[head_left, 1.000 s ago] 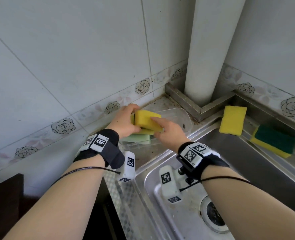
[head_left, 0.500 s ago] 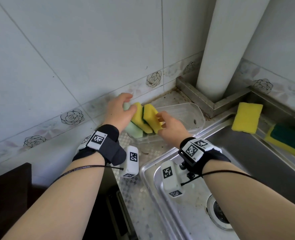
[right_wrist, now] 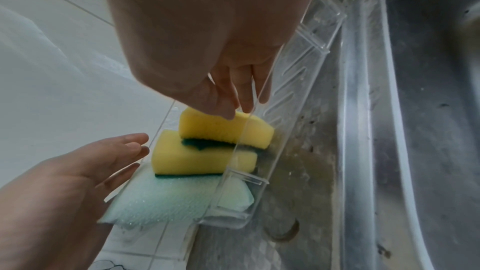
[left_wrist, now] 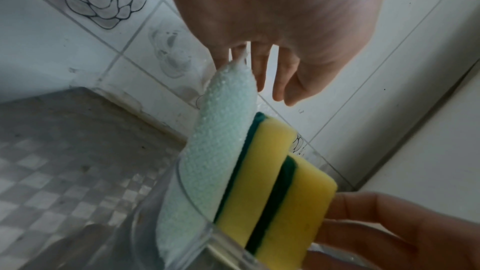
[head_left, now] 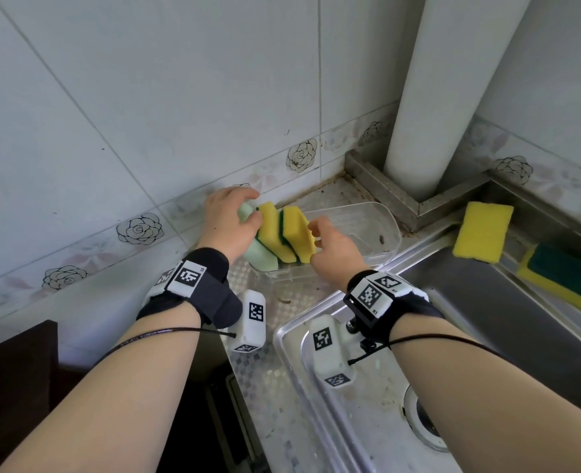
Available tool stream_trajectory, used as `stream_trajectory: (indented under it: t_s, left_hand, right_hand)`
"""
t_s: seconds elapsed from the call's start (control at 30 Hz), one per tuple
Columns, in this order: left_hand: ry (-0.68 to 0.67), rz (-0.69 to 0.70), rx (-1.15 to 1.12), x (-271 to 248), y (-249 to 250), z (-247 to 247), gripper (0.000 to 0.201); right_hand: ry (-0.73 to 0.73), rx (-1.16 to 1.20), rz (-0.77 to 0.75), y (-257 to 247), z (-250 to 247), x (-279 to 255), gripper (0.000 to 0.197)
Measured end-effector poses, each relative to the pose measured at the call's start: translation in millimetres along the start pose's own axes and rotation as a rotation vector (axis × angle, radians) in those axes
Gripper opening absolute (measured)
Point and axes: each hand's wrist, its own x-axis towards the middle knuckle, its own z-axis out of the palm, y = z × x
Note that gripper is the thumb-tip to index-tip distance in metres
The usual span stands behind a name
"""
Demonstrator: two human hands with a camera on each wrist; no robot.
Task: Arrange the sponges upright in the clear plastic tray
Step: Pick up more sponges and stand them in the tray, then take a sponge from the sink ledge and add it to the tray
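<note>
The clear plastic tray (head_left: 383, 213) sits on the steel counter by the tiled wall. Three sponges stand on edge in its left end, all leaning left: a pale green sponge (head_left: 260, 259), a yellow-and-green sponge (head_left: 270, 230) and a second yellow-and-green sponge (head_left: 299, 233). My left hand (head_left: 229, 220) rests straight fingers on the pale green sponge's (left_wrist: 221, 141) top, along the tray's far wall (right_wrist: 166, 114). My right hand (head_left: 330, 247) presses its fingertips (right_wrist: 228, 110) against the rightmost sponge's (right_wrist: 226, 128) outer face. The tray's right half holds nothing.
A loose yellow sponge (head_left: 481, 232) leans on the ledge behind the sink (head_left: 487, 336). A green-topped sponge (head_left: 562, 278) lies further right. A white pipe (head_left: 425, 97) with a steel base stands in the corner behind the tray. The drain (head_left: 425, 418) is at lower right.
The yellow sponge held above the tray has come down and now stands beside the other one. My right hand's grip has loosened to a touch. My left hand shifted to the pale green sponge.
</note>
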Motion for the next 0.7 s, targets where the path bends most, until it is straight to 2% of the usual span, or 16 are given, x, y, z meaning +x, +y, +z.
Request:
stream_trajectory:
  t_s: [0.17,0.3,0.5,0.7]
  left_hand:
    - [-0.006,-0.035,-0.023,0.4,5.5,-2.2,0.036]
    - [0.033,0.001,-0.009,1.7,24.3,-2.3,0.040]
    - [0.009,0.097,-0.106,4.0,96.6,33.2,0.036]
    - [-0.159,0.186,-0.191,-9.7,149.0,99.0,0.034]
  right_hand:
    - [0.007,0.031,0.002,1.9,-12.5,-7.4,0.054]
    - [0.061,0.082,-0.016,9.0,-30.9,-17.2,0.056]
    - [0.294,0.096,0.042,50.4,-86.4,-37.3,0.040]
    - [0.566,-0.047,0.258,128.1,-149.3,-64.7,0.031]
